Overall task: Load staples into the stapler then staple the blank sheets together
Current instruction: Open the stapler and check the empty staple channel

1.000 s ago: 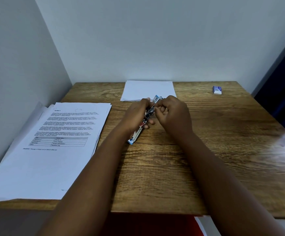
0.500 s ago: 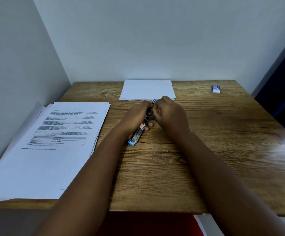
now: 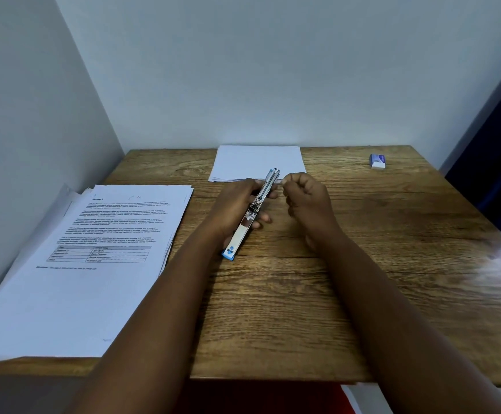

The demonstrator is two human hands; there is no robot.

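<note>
The wooden counter (image 3: 318,309) has bare surface toward 5 o'clock. The left hand (image 3: 237,204) grips the opened blue-and-chrome stapler (image 3: 250,215) at mid-length; its long axis runs from 7 to 1 o'clock. The right hand (image 3: 309,198), just beside it at 3 o'clock, is curled, possibly pinching staples. The blank white sheets (image 3: 255,162) lie at 12 o'clock.

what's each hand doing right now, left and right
Left hand: holding the stapler, which is swung open, fingers curled round it.
Right hand: fingers curled, just off the stapler; cannot tell if it pinches staples.
</note>
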